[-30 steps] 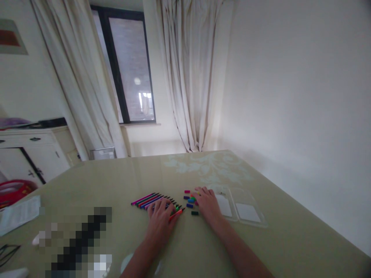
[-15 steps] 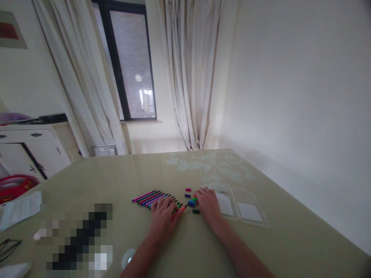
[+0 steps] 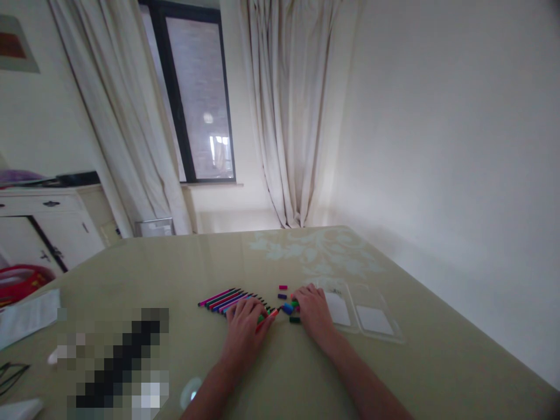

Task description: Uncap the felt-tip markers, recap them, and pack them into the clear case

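My left hand [image 3: 245, 317] rests over the near right end of a slanted row of coloured felt-tip pens [image 3: 223, 299]. Its fingers are curled, and a red felt-tip pen [image 3: 268, 319] is held by the thumb, its uncapped dark tip pointing right. My right hand [image 3: 312, 304] is closed, fingers bent down over small marker caps; a green cap [image 3: 295, 304] shows at its fingertips, the rest hidden. Just left of it lie a blue cap [image 3: 287, 308], a dark green cap [image 3: 294, 319], a purple cap [image 3: 282, 296] and a pink cap [image 3: 283, 287].
An opened clear plastic case [image 3: 356, 321] with white inserts lies right of my right hand. Glasses [image 3: 13, 373], a pale sheet [image 3: 30, 321] and a blurred-out dark object [image 3: 122, 361] are on the table's left. A wall borders the right side.
Both hands keep almost the same place and grip. The view has shifted very slightly, and the caps by my right fingertips have moved a little.
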`<state>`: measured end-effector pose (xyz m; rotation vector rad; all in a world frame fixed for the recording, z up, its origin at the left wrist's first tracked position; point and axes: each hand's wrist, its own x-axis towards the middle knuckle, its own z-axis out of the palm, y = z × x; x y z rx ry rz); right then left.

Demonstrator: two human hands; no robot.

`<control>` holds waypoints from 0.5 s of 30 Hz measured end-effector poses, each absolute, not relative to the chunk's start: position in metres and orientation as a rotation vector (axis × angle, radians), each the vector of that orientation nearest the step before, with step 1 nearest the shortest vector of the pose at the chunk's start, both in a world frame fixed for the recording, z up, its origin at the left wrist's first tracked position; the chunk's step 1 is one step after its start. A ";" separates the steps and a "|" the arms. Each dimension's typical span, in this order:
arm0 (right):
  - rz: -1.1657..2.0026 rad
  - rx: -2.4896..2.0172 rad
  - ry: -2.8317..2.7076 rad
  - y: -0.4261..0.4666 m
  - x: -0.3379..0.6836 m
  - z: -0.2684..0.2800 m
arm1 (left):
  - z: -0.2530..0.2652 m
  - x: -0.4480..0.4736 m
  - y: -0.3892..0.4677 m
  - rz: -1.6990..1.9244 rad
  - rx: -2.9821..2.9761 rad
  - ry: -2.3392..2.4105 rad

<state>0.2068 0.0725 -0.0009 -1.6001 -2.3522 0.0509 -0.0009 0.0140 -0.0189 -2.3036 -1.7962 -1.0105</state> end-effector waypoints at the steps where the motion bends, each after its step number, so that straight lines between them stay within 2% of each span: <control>1: 0.060 -1.597 -2.344 0.073 0.207 -0.001 | -0.019 -0.002 0.014 -1.020 -2.298 -1.806; 8: 0.245 -1.443 -2.062 0.066 0.207 0.004 | -0.030 -0.015 0.023 -1.166 -2.304 -1.867; 15: 0.713 -1.043 -1.793 0.054 0.217 0.009 | -0.030 -0.010 0.017 -1.465 -2.409 -1.815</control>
